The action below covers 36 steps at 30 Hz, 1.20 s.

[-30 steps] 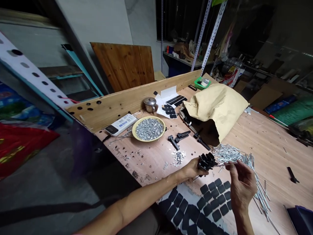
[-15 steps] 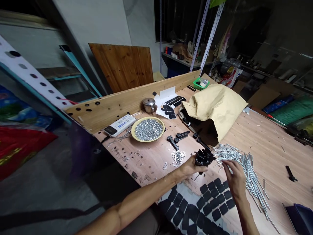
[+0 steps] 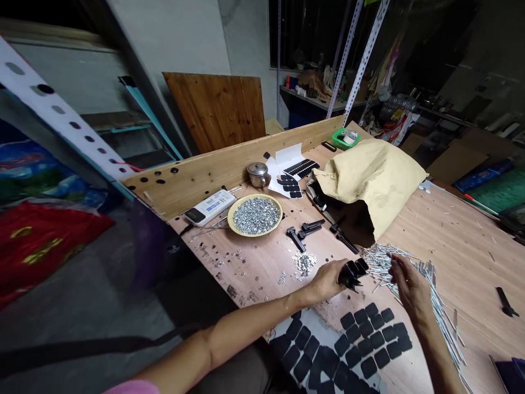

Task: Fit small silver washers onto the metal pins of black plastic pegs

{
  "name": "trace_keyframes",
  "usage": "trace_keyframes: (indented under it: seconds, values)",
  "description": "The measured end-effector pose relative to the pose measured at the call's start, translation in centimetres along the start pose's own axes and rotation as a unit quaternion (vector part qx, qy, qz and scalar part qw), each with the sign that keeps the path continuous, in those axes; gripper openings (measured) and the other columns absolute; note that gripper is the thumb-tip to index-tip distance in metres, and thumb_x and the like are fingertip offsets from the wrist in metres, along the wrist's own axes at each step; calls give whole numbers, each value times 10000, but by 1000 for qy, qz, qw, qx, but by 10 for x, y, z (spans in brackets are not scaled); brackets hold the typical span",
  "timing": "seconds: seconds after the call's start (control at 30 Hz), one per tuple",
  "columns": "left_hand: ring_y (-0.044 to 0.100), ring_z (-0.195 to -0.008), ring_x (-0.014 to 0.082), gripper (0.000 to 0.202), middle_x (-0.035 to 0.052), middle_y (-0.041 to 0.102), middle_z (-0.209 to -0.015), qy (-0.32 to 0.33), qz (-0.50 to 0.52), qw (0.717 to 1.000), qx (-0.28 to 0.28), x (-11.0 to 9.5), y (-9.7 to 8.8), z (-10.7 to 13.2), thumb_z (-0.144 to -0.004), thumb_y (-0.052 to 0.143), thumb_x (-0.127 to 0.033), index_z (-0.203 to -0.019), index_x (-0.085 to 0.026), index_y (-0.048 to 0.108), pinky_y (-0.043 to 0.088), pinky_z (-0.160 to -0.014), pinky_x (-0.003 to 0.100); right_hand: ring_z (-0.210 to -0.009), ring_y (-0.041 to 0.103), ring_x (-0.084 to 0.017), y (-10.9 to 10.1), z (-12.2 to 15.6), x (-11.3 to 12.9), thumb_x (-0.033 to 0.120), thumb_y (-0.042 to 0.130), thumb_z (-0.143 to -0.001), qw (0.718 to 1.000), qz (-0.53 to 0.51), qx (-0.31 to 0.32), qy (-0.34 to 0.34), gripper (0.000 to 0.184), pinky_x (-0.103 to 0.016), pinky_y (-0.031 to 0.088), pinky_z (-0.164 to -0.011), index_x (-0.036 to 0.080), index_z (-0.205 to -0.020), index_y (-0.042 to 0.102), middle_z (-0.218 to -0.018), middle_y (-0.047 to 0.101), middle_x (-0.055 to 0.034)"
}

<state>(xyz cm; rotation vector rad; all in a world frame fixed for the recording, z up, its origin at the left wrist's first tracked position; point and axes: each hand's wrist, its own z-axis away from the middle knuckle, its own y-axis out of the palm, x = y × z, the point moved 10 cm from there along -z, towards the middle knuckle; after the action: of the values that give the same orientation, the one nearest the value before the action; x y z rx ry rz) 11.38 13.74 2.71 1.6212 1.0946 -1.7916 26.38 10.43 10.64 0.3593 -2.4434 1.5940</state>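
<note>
My left hand (image 3: pixel 327 282) is closed round a bundle of black plastic parts (image 3: pixel 351 273), held just above the table. My right hand (image 3: pixel 413 284) is over the pile of thin metal rods (image 3: pixel 441 312). Its fingers are stretched out and slightly apart, close to the rods' upper ends, with no rod visible in them. Several more black plastic parts (image 3: pixel 296 239) lie beyond my left hand, near a small heap of metal washers (image 3: pixel 304 264). Close to me, rows of black rounded square pads (image 3: pixel 365 347) are spread on a pale backing sheet.
A yellow bowl (image 3: pixel 232 225) full of small metal pieces stands beside a white box-shaped device (image 3: pixel 210 208) and a lidded metal pot (image 3: pixel 257 174). A big brown paper sack (image 3: pixel 373 175) lies open towards me. One black part (image 3: pixel 506 302) lies far right, and a green basket (image 3: pixel 345 143) stands behind.
My right hand has moved away from the black parts in my left hand, back over the rod pile, and its fingers have opened. My left hand has tilted the bundle. The view has shifted slightly.
</note>
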Motion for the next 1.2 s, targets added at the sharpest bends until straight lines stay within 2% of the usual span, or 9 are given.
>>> trace_keyframes:
  seconds: [0.17, 0.33, 0.5, 0.6, 0.67, 0.77, 0.87, 0.93, 1.2]
  values:
    - [585, -866, 204, 193, 41, 639, -880, 17, -144, 989, -18, -3, 4, 0, -753, 532, -87, -917, -177, 579, 430, -722, 267, -621, 589, -150, -18, -6, 60, 437, 385, -885, 988, -43, 135, -66, 371, -262, 458, -550, 226, -937, 686, -725, 595, -47]
    - [594, -876, 204, 242, 33, 638, -903, 49, -176, 983, -4, 0, 19, 1, -753, 522, -105, -977, -183, 573, 429, -725, 260, -529, 584, -131, -6, -3, 68, 302, 446, -846, 978, 14, 205, -43, 226, -234, 413, -479, 254, -1023, 579, -706, 649, 10]
    - [592, -916, 199, 312, 14, 651, -949, 70, -140, 988, 12, -3, 28, 0, -732, 534, -100, -1024, -201, 578, 435, -770, 265, -577, 622, -139, 12, -4, 85, 232, 428, -844, 964, 64, 244, -88, 204, -228, 412, -483, 256, -1014, 540, -795, 679, 0]
    - [597, -928, 212, 358, 22, 669, -975, 38, -39, 997, 49, -1, 33, -2, -676, 605, -84, -1018, -191, 609, 440, -802, 289, -676, 648, -159, 3, -12, 97, 327, 383, -886, 970, 75, 204, -112, 242, -235, 420, -488, 252, -1055, 540, -955, 669, -44]
    - [599, -937, 221, 409, 43, 675, -992, 3, 95, 991, 89, -1, 36, -1, -634, 657, -79, -1032, -165, 620, 446, -804, 295, -717, 649, -178, -10, -20, 86, 407, 356, -898, 981, 93, 150, -81, 302, -248, 420, -501, 249, -1070, 547, -1028, 653, -65]
    - [592, -945, 211, 443, 70, 669, -1012, -45, 302, 945, 116, -5, 34, 5, -620, 699, -107, -1056, -134, 627, 445, -809, 288, -694, 633, -197, -16, -22, 26, 471, 345, -891, 981, 134, 115, 80, 358, -270, 416, -535, 221, -959, 592, -915, 678, -75]
    - [582, -886, 180, 434, 49, 666, -939, -68, 357, 927, 91, -4, 27, 7, -597, 734, -137, -1022, -134, 645, 434, -784, 270, -641, 623, -204, 16, 9, -50, 453, 386, -871, 922, 163, 208, 282, 370, -268, 395, -521, 199, -724, 611, -696, 670, -75]
    - [567, -793, 156, 376, 24, 649, -826, -90, 336, 935, 65, 4, 25, 6, -571, 750, -141, -937, -122, 661, 424, -720, 254, -617, 626, -216, 42, 29, -77, 453, 425, -845, 894, 171, 244, 335, 388, -274, 391, -507, 192, -618, 603, -648, 662, -97]
    - [515, -691, 117, 318, -25, 574, -682, -134, 358, 923, 27, 6, 16, 9, -515, 776, -145, -810, -126, 657, 410, -646, 222, -710, 655, -290, 79, 48, -100, 395, 537, -734, 874, 168, 255, 378, 271, -322, 427, -538, 194, -571, 617, -647, 652, -127]
